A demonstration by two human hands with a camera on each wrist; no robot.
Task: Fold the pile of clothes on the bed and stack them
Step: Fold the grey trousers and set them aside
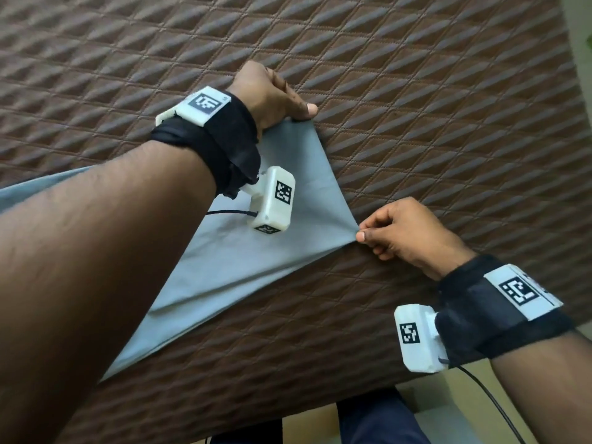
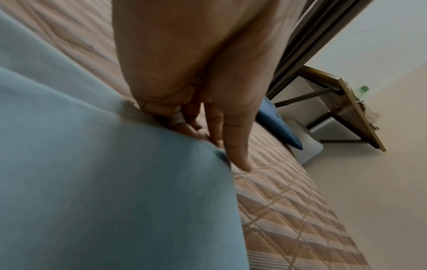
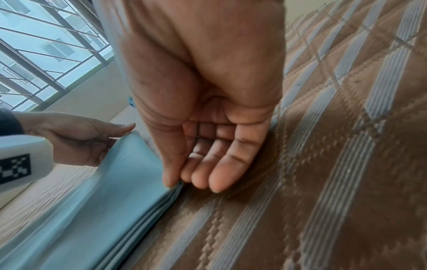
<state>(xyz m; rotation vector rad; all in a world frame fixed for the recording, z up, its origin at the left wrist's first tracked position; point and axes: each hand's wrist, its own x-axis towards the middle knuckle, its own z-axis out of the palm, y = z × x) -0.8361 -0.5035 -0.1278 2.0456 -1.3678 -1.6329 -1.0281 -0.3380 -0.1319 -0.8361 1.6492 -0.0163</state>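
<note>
Now two hands, left hand point(image 1: 272, 91) and right hand point(image 1: 407, 232), pinch one grey cloth point(image 1: 230, 251).

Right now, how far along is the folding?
Done: no finished stack shows in any view. In hand: the left hand and right hand each pinch a corner of one grey-blue cloth, pulled taut over the quilted bed cover. Left: folding and stacking it.
</note>
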